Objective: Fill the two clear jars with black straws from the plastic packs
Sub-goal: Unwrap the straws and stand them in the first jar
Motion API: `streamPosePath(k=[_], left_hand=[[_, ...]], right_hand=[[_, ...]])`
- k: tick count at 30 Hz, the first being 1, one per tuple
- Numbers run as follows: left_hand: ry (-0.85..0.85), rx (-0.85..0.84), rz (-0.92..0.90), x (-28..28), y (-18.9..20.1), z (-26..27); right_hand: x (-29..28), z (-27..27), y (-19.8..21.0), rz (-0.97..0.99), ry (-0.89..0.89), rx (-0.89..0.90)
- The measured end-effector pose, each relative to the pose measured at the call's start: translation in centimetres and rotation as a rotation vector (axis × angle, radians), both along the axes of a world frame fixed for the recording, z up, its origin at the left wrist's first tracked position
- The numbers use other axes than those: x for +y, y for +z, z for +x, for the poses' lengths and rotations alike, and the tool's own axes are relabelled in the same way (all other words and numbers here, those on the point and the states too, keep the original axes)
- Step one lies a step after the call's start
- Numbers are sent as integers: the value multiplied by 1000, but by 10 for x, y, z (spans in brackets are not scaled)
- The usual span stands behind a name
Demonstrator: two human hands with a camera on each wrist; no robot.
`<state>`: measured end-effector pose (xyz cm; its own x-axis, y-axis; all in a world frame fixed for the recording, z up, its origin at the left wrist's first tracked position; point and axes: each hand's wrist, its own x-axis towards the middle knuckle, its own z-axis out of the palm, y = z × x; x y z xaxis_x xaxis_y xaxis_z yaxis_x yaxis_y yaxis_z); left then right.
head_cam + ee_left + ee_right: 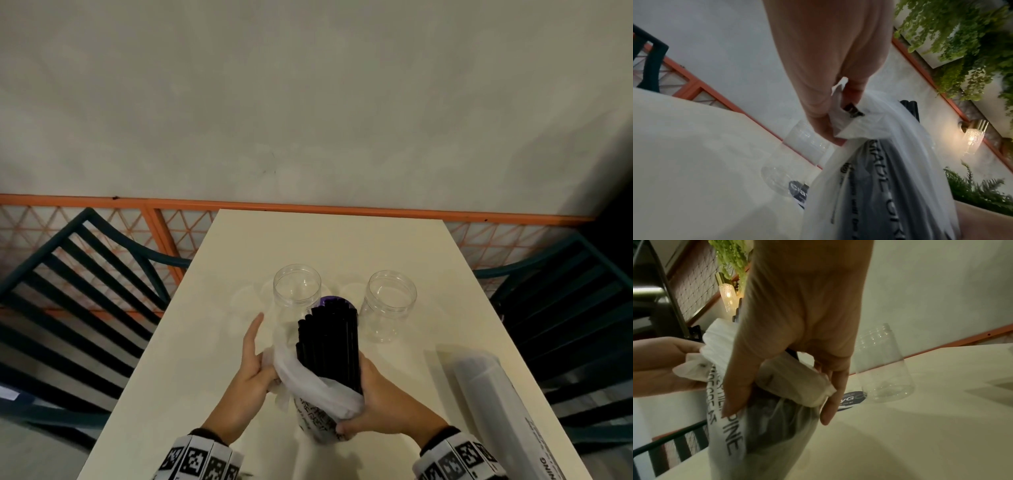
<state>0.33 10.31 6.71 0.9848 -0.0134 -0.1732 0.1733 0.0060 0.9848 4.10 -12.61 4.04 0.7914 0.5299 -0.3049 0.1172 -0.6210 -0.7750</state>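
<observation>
Two empty clear jars stand upright mid-table, the left jar and the right jar. In front of them a bundle of black straws sticks up out of a white printed plastic pack whose top is rolled down. My right hand grips the pack around the straws' lower part. My left hand pinches the pack's loose rolled edge on the left side, one finger held straight.
A second, closed plastic pack lies on the cream table at the right front. A dark round label lies between the jars. Dark slatted chairs flank the table, and an orange rail runs along the wall behind.
</observation>
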Motion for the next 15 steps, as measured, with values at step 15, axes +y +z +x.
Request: streamPosePath(k=[15], left_hand=[[51,-405,188,-8,-2,-2]], right_hand=[[-1,4,2,-49,16,-58]])
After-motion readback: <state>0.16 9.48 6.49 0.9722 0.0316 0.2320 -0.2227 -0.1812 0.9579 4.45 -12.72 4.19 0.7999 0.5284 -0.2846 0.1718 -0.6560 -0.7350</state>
